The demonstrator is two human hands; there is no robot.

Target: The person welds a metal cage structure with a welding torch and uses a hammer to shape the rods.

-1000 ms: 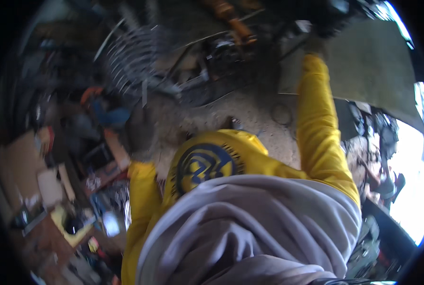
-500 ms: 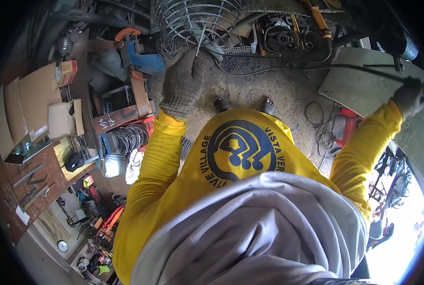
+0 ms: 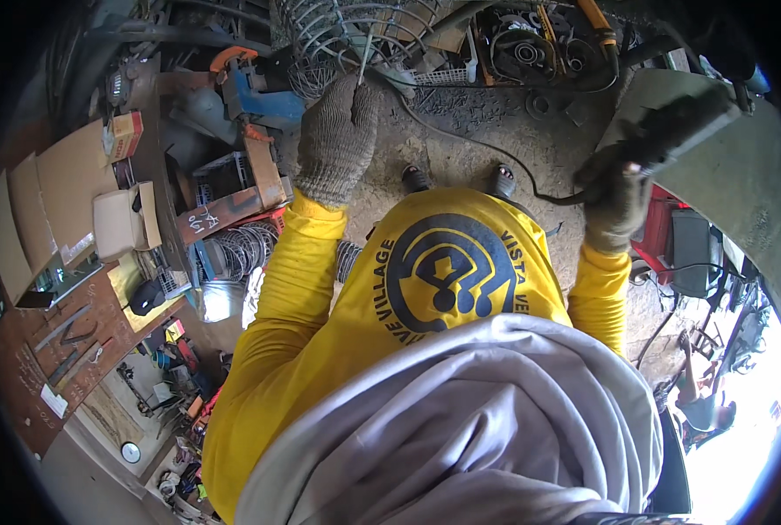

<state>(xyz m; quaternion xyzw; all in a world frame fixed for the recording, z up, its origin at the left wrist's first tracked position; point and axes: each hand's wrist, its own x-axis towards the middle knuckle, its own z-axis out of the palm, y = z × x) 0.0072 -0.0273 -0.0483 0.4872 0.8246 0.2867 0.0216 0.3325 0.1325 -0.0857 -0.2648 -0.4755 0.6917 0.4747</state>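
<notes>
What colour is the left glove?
The left glove is greyish brown; the head view shows it best.

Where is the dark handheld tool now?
In the head view, the dark tool is gripped in the right hand, right of centre, seen against the grey-green sheet.

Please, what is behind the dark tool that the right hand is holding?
Behind the dark tool in the gloved right hand, a grey-green panel shows along both its sides. Whatever the tool itself covers cannot be seen.
</notes>
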